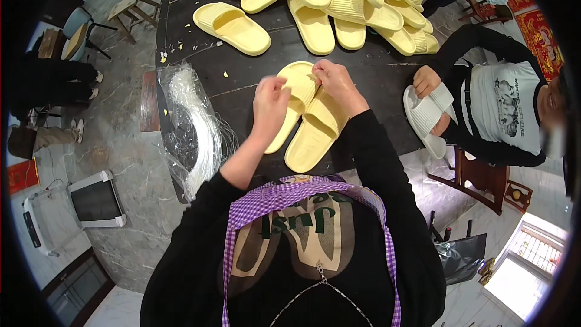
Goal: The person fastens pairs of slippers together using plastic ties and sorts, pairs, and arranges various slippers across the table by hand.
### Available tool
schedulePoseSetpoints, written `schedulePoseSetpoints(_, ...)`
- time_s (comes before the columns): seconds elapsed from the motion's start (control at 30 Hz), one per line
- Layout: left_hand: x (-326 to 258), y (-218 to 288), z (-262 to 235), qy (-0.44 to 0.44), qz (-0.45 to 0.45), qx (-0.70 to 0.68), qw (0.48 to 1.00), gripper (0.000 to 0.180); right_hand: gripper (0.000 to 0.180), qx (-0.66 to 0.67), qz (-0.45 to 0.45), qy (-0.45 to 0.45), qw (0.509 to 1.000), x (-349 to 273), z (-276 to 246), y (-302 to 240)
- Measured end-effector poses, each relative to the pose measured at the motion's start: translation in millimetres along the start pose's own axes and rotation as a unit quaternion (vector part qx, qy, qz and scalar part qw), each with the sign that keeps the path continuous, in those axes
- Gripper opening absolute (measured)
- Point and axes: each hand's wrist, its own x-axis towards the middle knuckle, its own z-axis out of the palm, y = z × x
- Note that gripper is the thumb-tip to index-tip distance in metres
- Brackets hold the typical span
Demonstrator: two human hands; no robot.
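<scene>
A pair of pale yellow slippers lies side by side on the dark table in front of me, the left slipper [282,133] and the right slipper [310,141] with their toes pointing away. Over the left slipper's outer edge is my left hand [269,109], slightly blurred, its fingers curled together. My right hand [339,86] pinches at the toe end, just above the right slipper's strap. Whatever is between the fingers of either hand is too small to make out. Left of the pair, a bundle of thin white strands [203,136] lies on clear plastic wrapping.
A heap of yellow slippers [316,30] covers the table's far side, with a single slipper [232,29] to its left. Yellow scraps dot the black table [193,42]. At right, another person's hands hold white slippers [422,112] by the table edge.
</scene>
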Motion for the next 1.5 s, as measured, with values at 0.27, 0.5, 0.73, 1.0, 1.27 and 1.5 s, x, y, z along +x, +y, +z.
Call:
schedulePoseSetpoints(0.27, 64, -10, 40, -0.234, -0.003, 0.054, 0.971, 0.023, 0.013, 0.156, 0.032, 0.024, 0.987, -13, -6, -1)
schedulePoseSetpoints(0.5, 52, -25, 47, -0.239, -0.066, 0.057, 0.967, 0.02, 0.012, 0.178, 0.053, 0.056, 0.981, -26, 4, 7)
schedulePoseSetpoints(0.73, 51, -19, 44, -0.265, -0.13, 0.003, 0.955, 0.015, 0.012, 0.276, 0.113, 0.094, 0.95, -42, 10, 12)
schedulePoseSetpoints(1.0, 50, -24, 47, -0.28, -0.15, -0.04, 0.947, 0.013, 0.012, 0.24, 0.119, 0.106, 0.958, -53, 13, 3)
schedulePoseSetpoints(1.27, 47, -27, 50, -0.282, -0.138, -0.048, 0.948, 0.012, 0.013, 0.223, 0.122, 0.136, 0.958, -60, 17, 1)
schedulePoseSetpoints(1.5, 46, -20, 49, -0.282, -0.126, -0.032, 0.951, 0.012, 0.012, 0.202, 0.126, 0.144, 0.961, -60, 17, -1)
